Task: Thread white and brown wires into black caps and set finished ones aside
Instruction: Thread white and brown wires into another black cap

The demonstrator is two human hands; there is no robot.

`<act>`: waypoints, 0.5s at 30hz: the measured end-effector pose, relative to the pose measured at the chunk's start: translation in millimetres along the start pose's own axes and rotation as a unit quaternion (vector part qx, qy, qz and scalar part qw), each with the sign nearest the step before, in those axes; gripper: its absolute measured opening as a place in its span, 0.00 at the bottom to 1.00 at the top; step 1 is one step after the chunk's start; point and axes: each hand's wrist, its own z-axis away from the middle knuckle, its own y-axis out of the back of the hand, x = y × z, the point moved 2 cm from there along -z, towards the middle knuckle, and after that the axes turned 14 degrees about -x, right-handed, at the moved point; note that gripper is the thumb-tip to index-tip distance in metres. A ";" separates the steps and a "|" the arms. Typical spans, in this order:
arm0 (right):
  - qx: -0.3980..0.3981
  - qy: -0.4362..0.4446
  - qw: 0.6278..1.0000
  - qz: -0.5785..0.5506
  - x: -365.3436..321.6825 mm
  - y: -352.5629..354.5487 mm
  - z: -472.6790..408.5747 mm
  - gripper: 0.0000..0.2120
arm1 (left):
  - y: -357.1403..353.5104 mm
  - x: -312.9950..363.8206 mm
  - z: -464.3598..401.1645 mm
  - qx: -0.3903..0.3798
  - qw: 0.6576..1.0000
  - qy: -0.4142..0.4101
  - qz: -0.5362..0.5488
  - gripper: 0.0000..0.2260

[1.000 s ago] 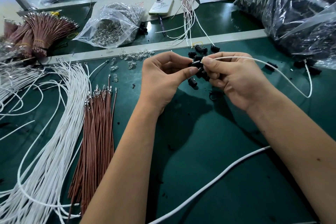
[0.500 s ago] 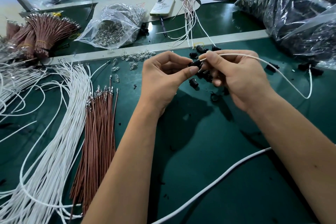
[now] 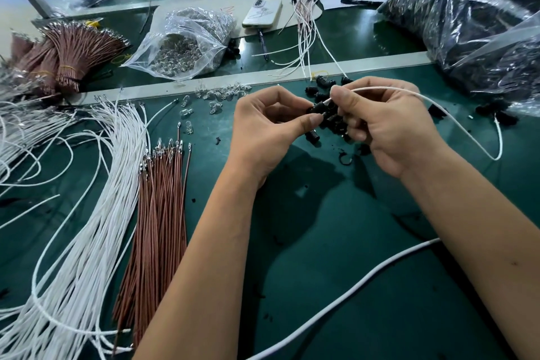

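Observation:
My left hand [image 3: 271, 128] pinches a small black cap [image 3: 318, 108] between thumb and forefinger, above the green mat. My right hand [image 3: 385, 126] pinches a white wire [image 3: 455, 114] whose tip meets the cap; the wire arcs right and hangs down. Loose black caps [image 3: 320, 83] lie on the mat under and behind both hands, partly hidden. A sheaf of white wires [image 3: 96, 199] and a bundle of brown wires [image 3: 160, 213] lie to the left. Finished wires with caps [image 3: 304, 23] are piled at the back.
A clear bag of small glass bulbs [image 3: 184, 44] and loose bulbs [image 3: 222, 93] lie behind the hands. A phone [image 3: 263, 13] sits farther back. Large bags of black parts [image 3: 473, 23] fill the right. Tied brown wire bunches [image 3: 67, 55] are far left. A thick white cable [image 3: 350, 298] crosses the front.
Both hands stay together at the cap, having drifted slightly up and left. The right hand's fingers have shifted along the white wire at the cap.

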 end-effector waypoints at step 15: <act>-0.063 -0.057 0.995 0.046 -22.8 -14.0 -27.9 0.07 | 6.1 4.9 0.8 0.021 0.998 0.028 0.053 0.07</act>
